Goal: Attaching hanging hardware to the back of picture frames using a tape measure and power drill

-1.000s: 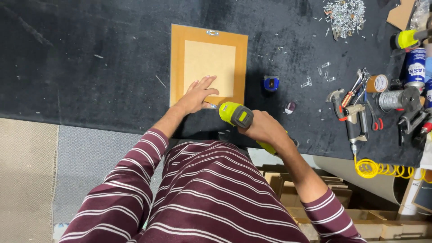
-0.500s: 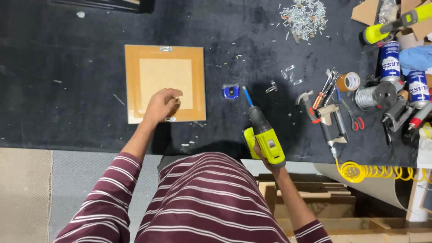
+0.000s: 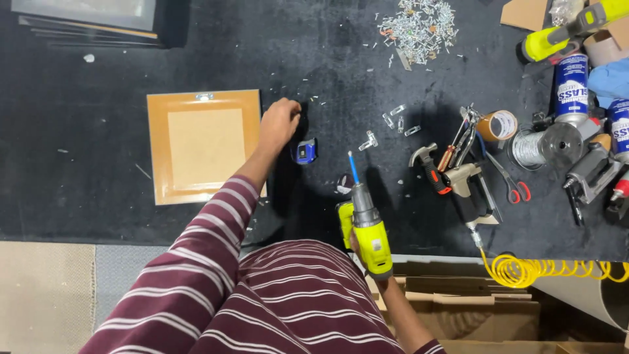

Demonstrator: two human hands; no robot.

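The left hand [image 3: 278,122] has come off the wooden frame [image 3: 204,145] and moved right, near the blue tape measure [image 3: 305,151]. The right hand [image 3: 357,244] has pulled the yellow drill [image 3: 367,226] back toward the near edge of the black table [image 3: 98,65].

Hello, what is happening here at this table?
A person in a striped shirt works over a dark table. The right hand holds a yellow-green cordless drill, bit pointing away. The left hand reaches between a wooden picture frame, lying back-up, and a small blue tape measure.
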